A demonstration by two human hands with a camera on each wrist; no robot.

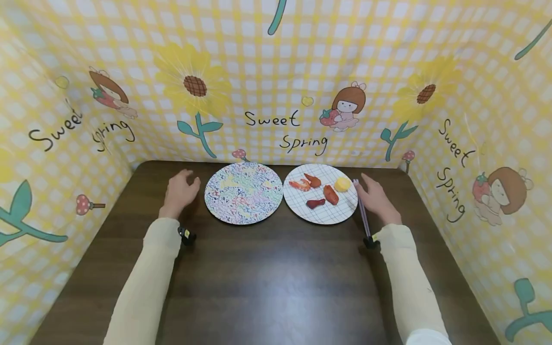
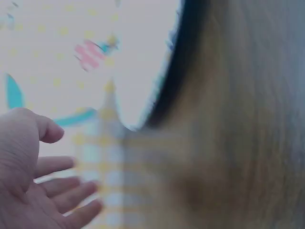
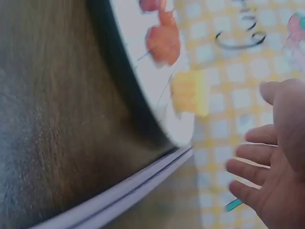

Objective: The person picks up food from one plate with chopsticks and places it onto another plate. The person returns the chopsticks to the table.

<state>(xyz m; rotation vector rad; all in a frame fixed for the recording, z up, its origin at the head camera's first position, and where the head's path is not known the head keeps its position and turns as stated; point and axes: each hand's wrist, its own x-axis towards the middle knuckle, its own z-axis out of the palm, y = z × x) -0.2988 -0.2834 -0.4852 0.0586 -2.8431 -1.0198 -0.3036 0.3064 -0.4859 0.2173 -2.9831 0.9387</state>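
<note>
My left hand (image 1: 178, 191) is left of a round plate (image 1: 243, 191) with a multicoloured squiggle pattern, apart from it; in the left wrist view its fingers hold nothing. To the right of a white grid-lined plate (image 1: 297, 207) is my right hand (image 1: 379, 202). A pair of pale purple chopsticks (image 1: 363, 211) lies along that plate's right edge, close to this hand. The right wrist view shows the fingers (image 3: 259, 155) loosely extended, apart from the chopsticks (image 3: 133, 186). On the grid plate are a yellow corn-like piece (image 1: 342, 184), a brown wing-shaped piece (image 1: 330, 194) and other food pieces.
The two plates stand side by side near the back edge of a dark wooden table (image 1: 267, 273). A yellow checked cloth (image 1: 276, 72) rises behind and on both sides. A small black wrist device (image 1: 186, 235) sits at the left cuff.
</note>
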